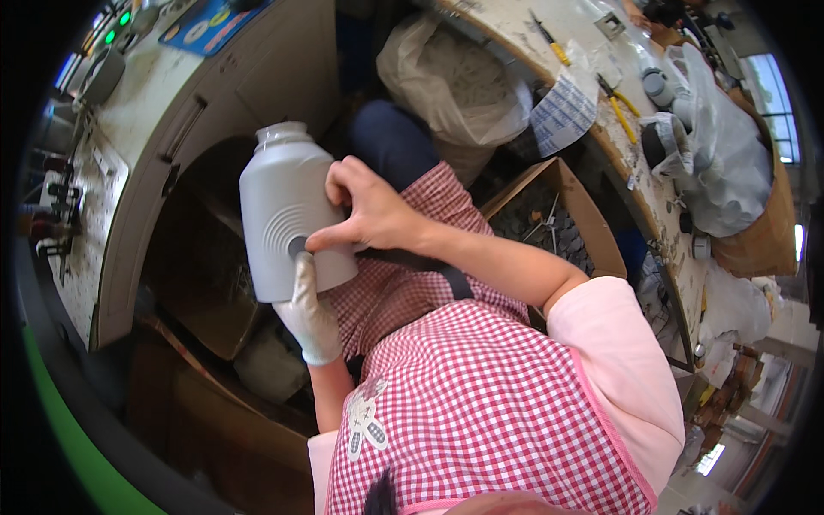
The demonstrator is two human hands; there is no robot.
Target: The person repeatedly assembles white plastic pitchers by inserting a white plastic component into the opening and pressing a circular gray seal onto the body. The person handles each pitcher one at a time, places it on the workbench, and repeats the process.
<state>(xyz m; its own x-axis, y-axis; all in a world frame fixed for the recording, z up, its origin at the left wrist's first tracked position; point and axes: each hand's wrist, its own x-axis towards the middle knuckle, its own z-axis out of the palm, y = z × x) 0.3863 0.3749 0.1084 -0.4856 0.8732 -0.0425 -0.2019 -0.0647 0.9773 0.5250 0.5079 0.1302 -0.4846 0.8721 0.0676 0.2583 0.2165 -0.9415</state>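
Note:
A grey plastic bottle-shaped housing, with a short neck at its top and ring-shaped ridges on its face, is held tilted slightly in front of my lap. My left hand, in a white glove, grips its lower end, thumb laid up along the face. On the ridged face sits a small dark round disc, between my two thumb tips. My bare right hand reaches across from the right, its thumb at the disc and its curled fingers against the housing's side. The housing's back and the fingers behind it are hidden.
Below right stands a cardboard box of dark grey pieces. A white sack of pale pieces is beyond my knee. Yellow-handled pliers and a yellow-handled tool lie on the right bench. A white cabinet stands left.

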